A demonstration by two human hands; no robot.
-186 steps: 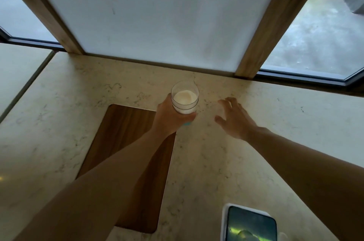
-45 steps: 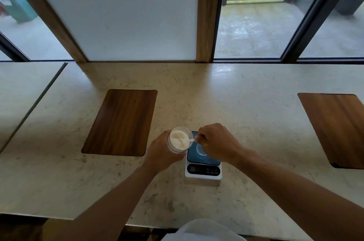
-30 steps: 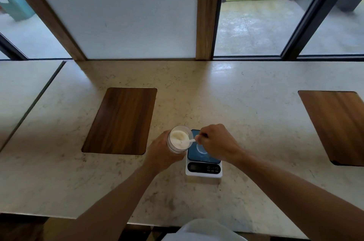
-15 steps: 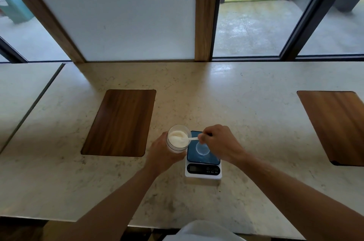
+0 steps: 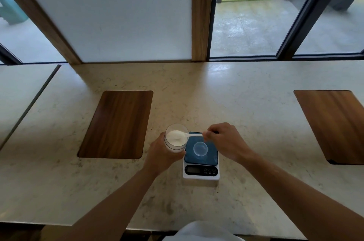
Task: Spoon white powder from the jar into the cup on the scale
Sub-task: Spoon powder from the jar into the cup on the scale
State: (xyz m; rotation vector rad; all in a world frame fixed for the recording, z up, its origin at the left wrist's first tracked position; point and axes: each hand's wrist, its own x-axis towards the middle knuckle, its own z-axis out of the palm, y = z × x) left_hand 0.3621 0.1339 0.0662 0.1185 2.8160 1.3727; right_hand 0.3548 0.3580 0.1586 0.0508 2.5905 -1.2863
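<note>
A clear jar (image 5: 175,139) with white powder inside is held in my left hand (image 5: 163,157), just left of the scale. My right hand (image 5: 226,142) pinches the handle of a white spoon (image 5: 192,135); the spoon's bowl lies at the jar's mouth over the powder. A small clear cup (image 5: 200,148) stands in the middle of the dark platform of the white scale (image 5: 201,171), under and slightly nearer than the spoon handle. I cannot tell whether any powder lies in the cup.
The scale sits on a pale marble counter (image 5: 246,106) near its front edge. Two wooden inlays are set in the counter, one at left (image 5: 118,123) and one at right (image 5: 334,124). Windows and a white panel close the far side.
Over the last seconds my right hand has drawn slightly to the right and back, uncovering the cup. The spoon stays at the jar's mouth. The jar and scale hold their places.
</note>
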